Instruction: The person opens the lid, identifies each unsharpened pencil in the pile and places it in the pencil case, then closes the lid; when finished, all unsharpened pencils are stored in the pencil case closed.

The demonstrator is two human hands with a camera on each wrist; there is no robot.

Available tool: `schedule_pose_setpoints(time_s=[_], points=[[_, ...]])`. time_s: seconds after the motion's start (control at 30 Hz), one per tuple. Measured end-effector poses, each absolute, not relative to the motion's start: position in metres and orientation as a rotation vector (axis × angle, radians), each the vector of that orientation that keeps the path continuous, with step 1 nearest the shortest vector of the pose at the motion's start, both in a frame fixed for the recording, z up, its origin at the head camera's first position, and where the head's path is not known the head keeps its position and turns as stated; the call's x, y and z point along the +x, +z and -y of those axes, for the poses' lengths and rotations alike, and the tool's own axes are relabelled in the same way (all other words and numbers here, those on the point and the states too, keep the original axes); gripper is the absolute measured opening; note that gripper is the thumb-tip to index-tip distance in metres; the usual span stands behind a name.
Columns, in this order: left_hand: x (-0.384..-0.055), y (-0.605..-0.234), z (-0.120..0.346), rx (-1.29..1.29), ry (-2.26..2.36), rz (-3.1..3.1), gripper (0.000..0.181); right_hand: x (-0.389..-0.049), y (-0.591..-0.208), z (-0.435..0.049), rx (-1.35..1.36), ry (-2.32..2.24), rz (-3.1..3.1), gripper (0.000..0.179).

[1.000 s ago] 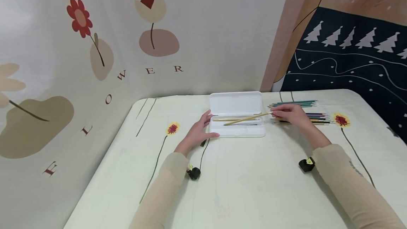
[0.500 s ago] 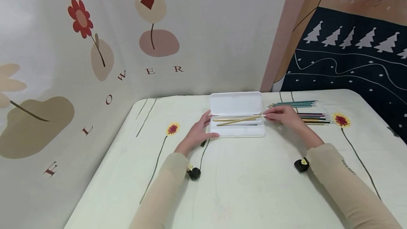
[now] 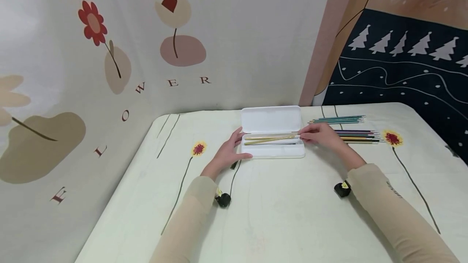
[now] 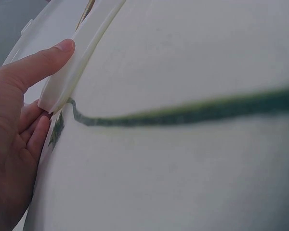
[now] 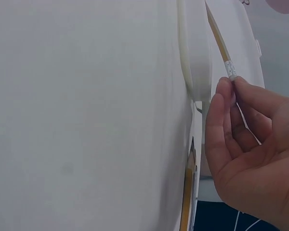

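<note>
An open white pencil case [image 3: 274, 151] lies on the table with its lid [image 3: 270, 119] tipped back. Its left end is in the grip of my left hand [image 3: 227, 149]; in the left wrist view the thumb presses the rim [image 4: 82, 62] and the other fingers are at the end wall. My right hand [image 3: 322, 136], at the case's right end, pinches a gold pencil [image 5: 220, 44] by its eraser end, with the shaft slanting over the tray. Other pencils, gold and dark, lie inside the case, partly covered by the held one.
Right of the case, a bundle of teal pencils [image 3: 341, 119] lies at the back. Nearer is a row of mixed-colour pencils [image 3: 360, 136], partly behind my right hand. A printed cloth [image 3: 285, 214] covers the table, with a fabric wall [image 3: 256, 52] behind.
My right hand has moved left and slightly down, bringing the gold pencil from past the case's right edge to over the tray. The left hand has stayed on the case.
</note>
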State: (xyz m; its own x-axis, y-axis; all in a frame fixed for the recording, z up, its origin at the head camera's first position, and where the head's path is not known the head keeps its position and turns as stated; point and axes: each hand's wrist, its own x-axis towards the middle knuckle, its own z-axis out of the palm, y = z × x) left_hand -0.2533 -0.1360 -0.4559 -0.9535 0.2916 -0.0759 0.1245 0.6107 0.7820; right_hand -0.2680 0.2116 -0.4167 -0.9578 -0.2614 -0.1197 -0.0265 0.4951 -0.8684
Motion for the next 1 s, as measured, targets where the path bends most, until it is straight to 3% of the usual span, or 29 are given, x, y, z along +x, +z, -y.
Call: schedule_pose_setpoints(time_s=[1.0], points=[[-0.2522, -0.4547, 0.1346, 0.324, 1.261, -2.640, 0.107, -0.2697, -0.4139, -0.2164, -0.160, -1.306, -2.561, 0.031]])
